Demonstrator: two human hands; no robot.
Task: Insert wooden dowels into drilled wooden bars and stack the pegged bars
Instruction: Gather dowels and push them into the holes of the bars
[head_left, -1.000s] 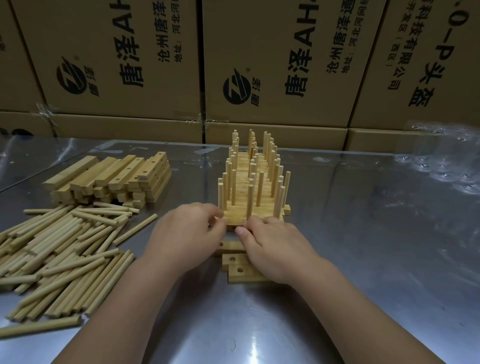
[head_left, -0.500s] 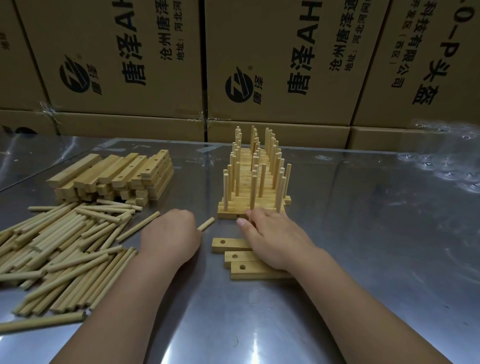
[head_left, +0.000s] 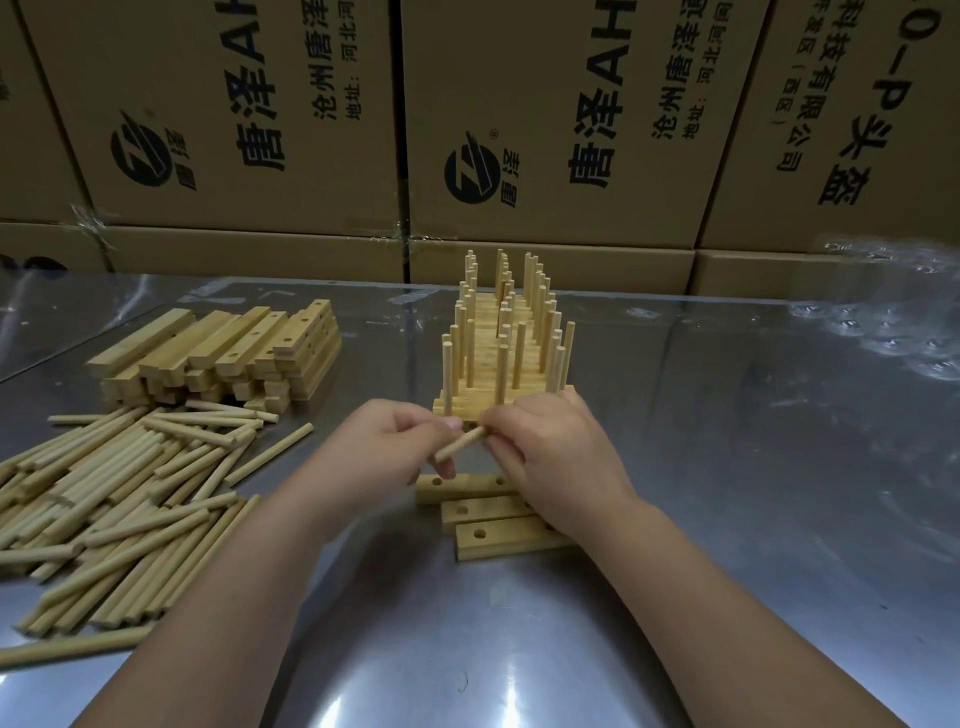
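A short wooden dowel (head_left: 461, 442) is held slanted between both hands, just above the table. My left hand (head_left: 387, 449) pinches its lower end and my right hand (head_left: 550, 457) pinches its upper end. Right behind the hands stands the row of pegged bars (head_left: 501, 358), dowels pointing up. Three drilled bars without dowels (head_left: 493, 514) lie flat under and in front of my hands, partly covered by my right wrist.
A heap of loose dowels (head_left: 109, 499) spreads over the left of the steel table (head_left: 727, 519). Behind it sits a stack of drilled bars (head_left: 223, 353). Cardboard boxes (head_left: 519, 119) wall off the back. Clear plastic wrap (head_left: 893, 322) lies at the far right.
My left hand picked up a dowel from the table and brought it to the middle. My right hand left the pegged stack and took the dowel's other end.
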